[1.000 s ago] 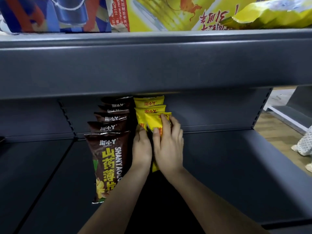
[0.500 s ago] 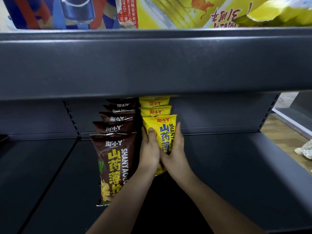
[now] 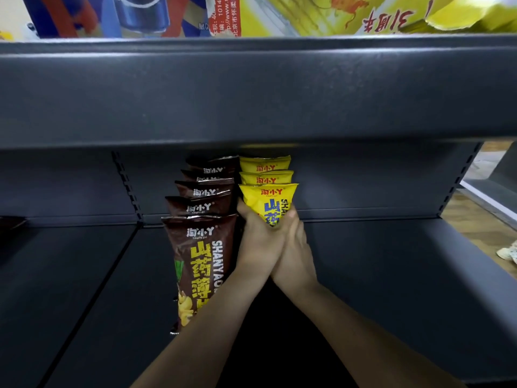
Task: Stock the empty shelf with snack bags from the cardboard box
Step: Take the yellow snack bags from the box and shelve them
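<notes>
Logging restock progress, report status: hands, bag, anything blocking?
Left hand and right hand both grip front yellow snack bag. Upright, third in yellow row. Brown bags alongside; nothing blocking.

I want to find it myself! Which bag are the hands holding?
Look at the dark grey shelf, at the two rows of snack bags standing in its middle. Take the yellow row on the right; it is the front yellow bag, squeezed between both hands, the only one showing blue writing.

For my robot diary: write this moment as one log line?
step: seating front yellow bag | left hand: grips it | right hand: grips it | beside: brown bags
</notes>
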`<state>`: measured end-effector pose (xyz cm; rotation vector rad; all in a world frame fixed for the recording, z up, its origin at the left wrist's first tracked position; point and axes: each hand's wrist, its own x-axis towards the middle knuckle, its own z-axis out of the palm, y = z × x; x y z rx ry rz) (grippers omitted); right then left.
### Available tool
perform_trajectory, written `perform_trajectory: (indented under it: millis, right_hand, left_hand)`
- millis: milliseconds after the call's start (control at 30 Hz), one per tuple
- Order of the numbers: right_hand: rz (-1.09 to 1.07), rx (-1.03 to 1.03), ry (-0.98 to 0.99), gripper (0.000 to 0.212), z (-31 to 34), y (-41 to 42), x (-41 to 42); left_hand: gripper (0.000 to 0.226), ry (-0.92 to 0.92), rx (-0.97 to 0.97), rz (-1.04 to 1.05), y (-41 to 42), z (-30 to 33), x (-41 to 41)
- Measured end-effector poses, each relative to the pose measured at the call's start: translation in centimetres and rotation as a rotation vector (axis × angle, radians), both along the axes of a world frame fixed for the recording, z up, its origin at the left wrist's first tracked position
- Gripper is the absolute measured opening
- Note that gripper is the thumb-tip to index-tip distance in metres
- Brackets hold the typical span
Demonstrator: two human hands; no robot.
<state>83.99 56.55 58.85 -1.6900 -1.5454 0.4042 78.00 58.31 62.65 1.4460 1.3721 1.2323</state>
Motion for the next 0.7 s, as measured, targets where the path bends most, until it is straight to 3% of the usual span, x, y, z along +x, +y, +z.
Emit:
perform_trajectory:
  millis: [67, 233, 467, 633, 700]
  right_hand:
    - [0.036, -0.064, 0.013, 0.095, 0.1, -0.1, 0.1]
    - [0.228, -0.157, -0.152, 0.124, -0.3, -0.3, 2.1]
    - [0.196, -0.182, -0.238, 0.110, 0.7, -0.6, 2.3]
    - [0.171, -0.242, -0.120, 0.103, 2.0, -1.8, 2.1]
    - [0.193, -0.272, 0.133, 0.106, 2.5, -2.7, 1.8]
  left_hand:
    - [0.091, 0.026, 0.017, 0.005, 0.0, -0.5, -0.1]
    - [0.087, 0.074, 0.042, 0.076, 0.1, -1.0, -0.1]
    - [0.101, 0.241, -0.037, 0.145, -0.6, -0.8, 0.3]
    - [0.096, 0.485, 0.007, 0.272, -3.8, 0.1, 2.0]
    - [0.090, 0.583, 0.058, 0.312, -5.2, 0.3, 2.7]
